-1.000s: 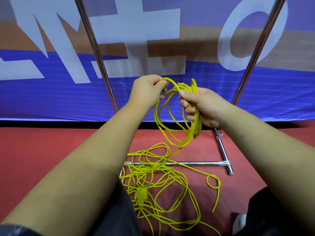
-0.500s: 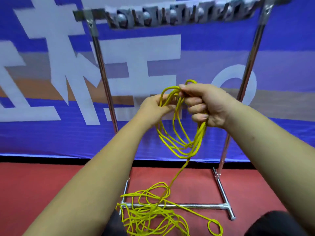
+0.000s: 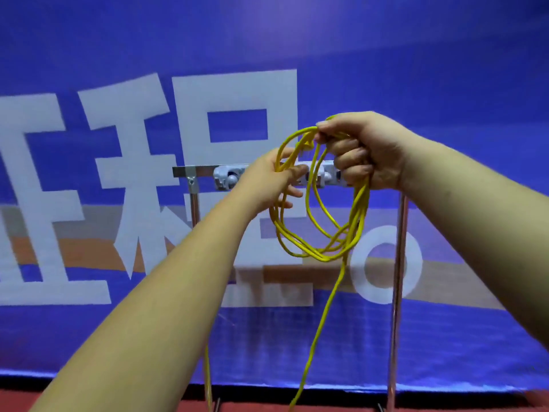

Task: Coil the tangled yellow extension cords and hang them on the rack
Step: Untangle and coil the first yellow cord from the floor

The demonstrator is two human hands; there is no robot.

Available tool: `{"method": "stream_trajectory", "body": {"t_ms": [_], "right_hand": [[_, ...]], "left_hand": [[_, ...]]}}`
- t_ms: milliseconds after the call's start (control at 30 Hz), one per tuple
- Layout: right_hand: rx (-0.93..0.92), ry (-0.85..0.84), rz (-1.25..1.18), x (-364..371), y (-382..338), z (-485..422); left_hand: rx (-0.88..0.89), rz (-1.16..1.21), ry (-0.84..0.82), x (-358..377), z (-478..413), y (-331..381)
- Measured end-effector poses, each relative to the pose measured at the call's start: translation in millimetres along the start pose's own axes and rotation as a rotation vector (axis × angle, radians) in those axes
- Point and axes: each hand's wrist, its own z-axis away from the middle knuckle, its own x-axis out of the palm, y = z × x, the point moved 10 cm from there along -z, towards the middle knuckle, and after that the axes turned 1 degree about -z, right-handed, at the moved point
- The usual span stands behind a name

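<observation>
right hand (image 3: 367, 150) fisted round the top of the yellow cord (image 3: 360, 209) coil, thumb clamping the strands. left hand (image 3: 266, 181) just beside it, fingers curled on the coil's left strands. loops hang in front of the rack (image 3: 398, 263) top bar (hooks partly hidden). one tail drops toward the red floor (image 3: 445, 407). blue banner (image 3: 416, 69) behind.
</observation>
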Motion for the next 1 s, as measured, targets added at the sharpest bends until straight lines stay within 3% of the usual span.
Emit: {"method": "stream_trajectory", "body": {"t_ms": [200, 333, 533, 733, 867, 1000], "right_hand": [[0.031, -0.052, -0.030, 11, -1, 9], [0.152, -0.067, -0.084, 14, 68, 17], [0.344, -0.028, -0.138, 0, 185, 37], [0.438, -0.004, -0.189, -15, 268, 61], [0.379, 0.040, -0.036, -26, 304, 73], [0.302, 0.192, 0.278, -48, 338, 85]], "left_hand": [[-0.043, 0.005, -0.105, 10, 7, 1], [-0.139, 0.022, -0.195, 47, 31, -65], [-0.255, 0.006, -0.091, 79, 68, -165], [-0.268, -0.022, -0.092, 102, 101, -211], [-0.345, 0.030, -0.098, 119, 121, -236], [-0.362, -0.005, -0.121, 133, 138, -268]]}}
